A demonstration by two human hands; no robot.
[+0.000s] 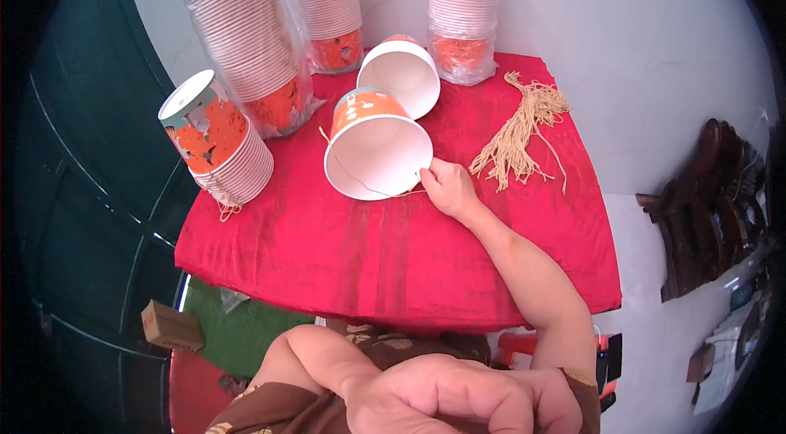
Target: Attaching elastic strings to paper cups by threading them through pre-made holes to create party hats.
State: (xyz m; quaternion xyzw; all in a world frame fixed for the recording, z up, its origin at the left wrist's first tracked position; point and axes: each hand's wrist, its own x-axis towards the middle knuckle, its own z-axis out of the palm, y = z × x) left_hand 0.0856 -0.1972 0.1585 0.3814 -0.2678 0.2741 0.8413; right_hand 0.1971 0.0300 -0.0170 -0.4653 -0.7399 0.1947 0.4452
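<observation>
Near paper tub (377, 147): tipped on its side atop the red-covered desk (327, 266), mouth facing the person, long axis running away from them.
Right hand (448, 188): just right of that mouth and the nearer of the two, its grip pinched closed on the rim, a tan cord (401, 194) meeting the fingers.
Left hand (467, 393): curled in the foreground, well apart from the tub; whether it holds anything, I cannot tell.
Cord bundle (524, 131): lying farther right.

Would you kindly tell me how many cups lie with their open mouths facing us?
2: the front cup, at the right hand, and the rear cup just behind it. Others behind these could be hidden.
</observation>
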